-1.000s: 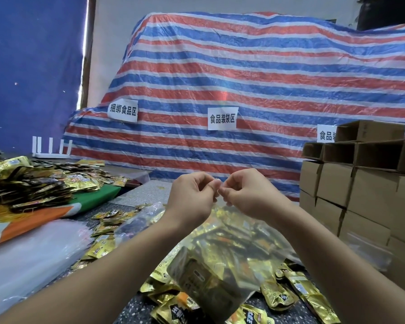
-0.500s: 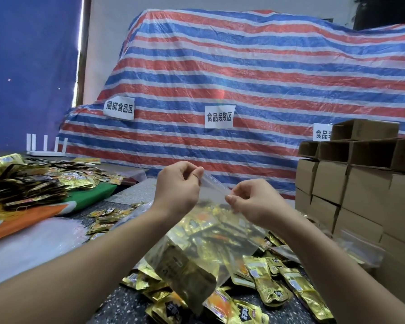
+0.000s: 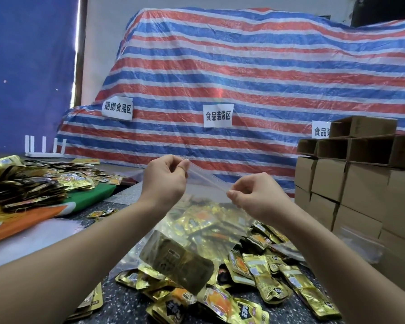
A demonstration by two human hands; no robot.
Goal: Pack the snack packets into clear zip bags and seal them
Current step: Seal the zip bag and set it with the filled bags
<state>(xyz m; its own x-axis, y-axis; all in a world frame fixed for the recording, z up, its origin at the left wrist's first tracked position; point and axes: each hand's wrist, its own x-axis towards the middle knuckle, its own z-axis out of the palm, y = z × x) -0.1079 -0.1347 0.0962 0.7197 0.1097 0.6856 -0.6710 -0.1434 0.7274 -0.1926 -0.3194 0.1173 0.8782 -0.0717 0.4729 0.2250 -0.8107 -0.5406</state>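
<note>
One clear zip bag (image 3: 197, 220) of gold snack packets, raised above the table (image 3: 126, 300): left hand (image 3: 164, 181) and right hand (image 3: 255, 195) pinch its strip. Behind, three signs; middle sign (image 3: 218, 115) reads 食品装袋区.

A clear plastic zip bag (image 3: 197, 220) hangs in the air above the dark speckled tabletop (image 3: 126, 302), its zip strip stretched taut and slanting down to the right. Inside it, gold foil snack packets (image 3: 177, 258) sag toward the lower left corner. Loose gold foil snack packets (image 3: 264, 274) lie scattered on the tabletop beneath and right of the bag.
</note>
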